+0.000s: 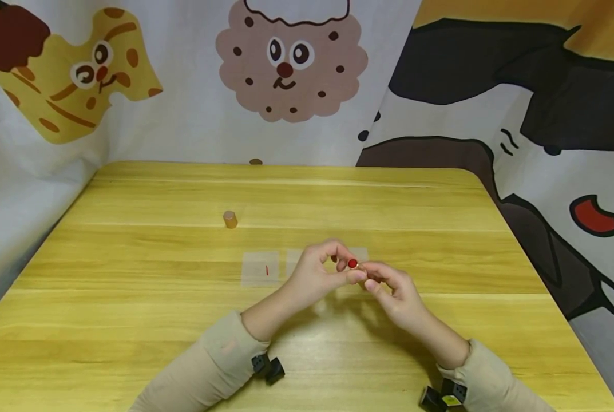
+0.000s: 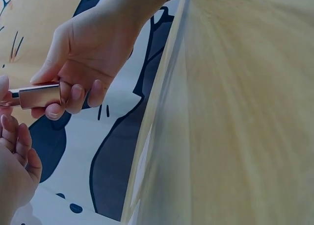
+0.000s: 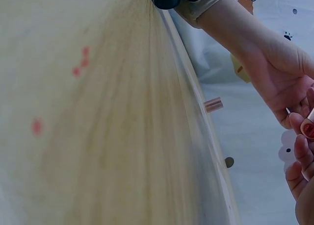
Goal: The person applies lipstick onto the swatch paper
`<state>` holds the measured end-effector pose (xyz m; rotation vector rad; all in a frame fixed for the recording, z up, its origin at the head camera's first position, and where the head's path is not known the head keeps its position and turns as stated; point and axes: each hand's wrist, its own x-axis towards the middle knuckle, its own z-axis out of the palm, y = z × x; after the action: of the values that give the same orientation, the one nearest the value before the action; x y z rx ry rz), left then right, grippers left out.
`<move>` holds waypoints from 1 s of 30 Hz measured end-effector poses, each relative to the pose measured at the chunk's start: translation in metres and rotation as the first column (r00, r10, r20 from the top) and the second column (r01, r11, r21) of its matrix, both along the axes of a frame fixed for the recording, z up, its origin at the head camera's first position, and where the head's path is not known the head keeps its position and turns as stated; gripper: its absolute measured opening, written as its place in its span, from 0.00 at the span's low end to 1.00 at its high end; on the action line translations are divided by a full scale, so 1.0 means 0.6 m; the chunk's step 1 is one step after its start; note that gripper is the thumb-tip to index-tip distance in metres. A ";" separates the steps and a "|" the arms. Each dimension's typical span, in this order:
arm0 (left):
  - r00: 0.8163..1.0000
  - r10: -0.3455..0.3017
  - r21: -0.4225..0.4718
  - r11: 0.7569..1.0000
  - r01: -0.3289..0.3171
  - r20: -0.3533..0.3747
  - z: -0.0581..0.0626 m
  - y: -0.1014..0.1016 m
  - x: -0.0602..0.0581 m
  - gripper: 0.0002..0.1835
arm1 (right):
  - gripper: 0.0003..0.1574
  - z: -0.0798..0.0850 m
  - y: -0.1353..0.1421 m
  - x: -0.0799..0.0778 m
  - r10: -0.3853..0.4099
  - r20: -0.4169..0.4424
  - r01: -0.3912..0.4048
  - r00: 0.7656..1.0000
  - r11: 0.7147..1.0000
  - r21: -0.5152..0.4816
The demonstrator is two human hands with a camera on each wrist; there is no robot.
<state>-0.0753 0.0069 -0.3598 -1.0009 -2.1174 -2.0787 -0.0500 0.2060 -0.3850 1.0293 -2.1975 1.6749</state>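
A lipstick with a red tip and a copper-coloured tube (image 1: 353, 264) is held between both hands above the table. My left hand (image 1: 319, 270) pinches it near the red end, thumb below and index finger bent over it. From the other side my right hand (image 1: 398, 294) grips the shiny tube (image 2: 40, 96), as the left wrist view shows. In the right wrist view the red lipstick tip (image 3: 308, 130) shows at the right edge. Farther back on the table a copper-coloured cap (image 1: 230, 220) stands upright, apart from the hands.
A pale paper square (image 1: 252, 269) with a short red stroke lies left of the hands. Another square (image 1: 293, 263) and more pale paper (image 1: 360, 253) are partly covered by the hands. Blurred red spots (image 3: 37, 127) show in the right wrist view. A printed curtain (image 1: 183, 131) hangs behind the table.
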 end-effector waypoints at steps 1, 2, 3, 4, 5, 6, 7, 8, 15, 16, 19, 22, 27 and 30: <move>1.000 0.001 -0.008 1.000 -0.001 -0.004 0.000 0.000 0.000 0.08 | 0.14 0.000 0.000 0.000 -0.006 0.009 0.006 1.000 1.000 0.003; 1.000 0.001 -0.016 1.000 -0.001 -0.010 0.000 0.000 -0.001 0.08 | 0.14 0.000 0.000 0.001 -0.011 0.016 0.011 1.000 1.000 0.005; 1.000 0.000 -0.025 1.000 -0.001 -0.018 0.000 0.000 -0.001 0.09 | 0.14 0.000 0.000 0.001 -0.013 0.018 0.013 1.000 1.000 0.005; 1.000 -0.001 -0.031 1.000 0.000 -0.025 0.000 0.000 -0.002 0.09 | 0.14 0.000 0.000 0.001 -0.014 0.018 0.014 1.000 1.000 0.002; 0.999 -0.004 -0.037 0.999 0.002 -0.034 -0.001 0.000 -0.002 0.09 | 0.13 0.000 0.000 0.001 -0.014 0.012 0.014 1.000 1.000 0.001; 0.999 -0.008 -0.041 0.999 0.006 -0.039 0.000 0.000 -0.002 0.10 | 0.12 0.000 0.000 0.001 -0.014 0.007 0.014 1.000 1.000 -0.002; 0.999 -0.013 -0.042 0.999 0.011 -0.045 0.000 0.000 -0.003 0.10 | 0.12 0.000 0.000 0.001 -0.013 0.005 0.013 1.000 1.000 -0.007; 0.999 -0.018 -0.043 0.999 0.016 -0.051 0.000 0.000 -0.003 0.10 | 0.12 -0.001 0.001 0.001 -0.012 0.000 0.012 1.000 1.000 -0.013; 0.991 -0.061 -0.018 0.998 0.059 -0.121 0.000 -0.003 -0.008 0.15 | 0.12 0.003 0.001 0.002 -0.005 0.030 0.006 1.000 0.999 -0.037; 0.989 -0.064 -0.013 0.998 0.063 -0.137 0.000 -0.003 -0.009 0.14 | 0.13 0.004 0.001 0.002 0.004 0.038 -0.003 0.999 0.999 -0.041; 0.984 -0.072 0.003 0.997 0.074 -0.165 -0.001 -0.004 -0.010 0.14 | 0.13 0.004 0.001 0.001 0.021 0.054 -0.019 0.998 0.998 -0.054; 0.983 -0.072 0.012 0.997 0.075 -0.167 -0.002 -0.004 -0.011 0.14 | 0.13 0.004 0.001 0.002 0.028 0.060 -0.024 0.998 0.998 -0.057; 0.986 -0.063 0.015 0.998 0.066 -0.152 -0.002 -0.004 -0.011 0.14 | 0.12 0.004 0.001 0.003 0.026 0.055 -0.024 0.998 0.999 -0.042; 0.989 -0.052 0.017 0.998 0.055 -0.139 -0.001 -0.005 -0.010 0.14 | 0.13 0.005 0.001 0.002 0.025 0.047 -0.023 0.999 0.999 -0.040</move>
<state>-0.0815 0.0040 -0.3605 -1.1758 -2.0209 -1.9845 -0.0485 0.2068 -0.3823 1.0207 -2.1798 1.7635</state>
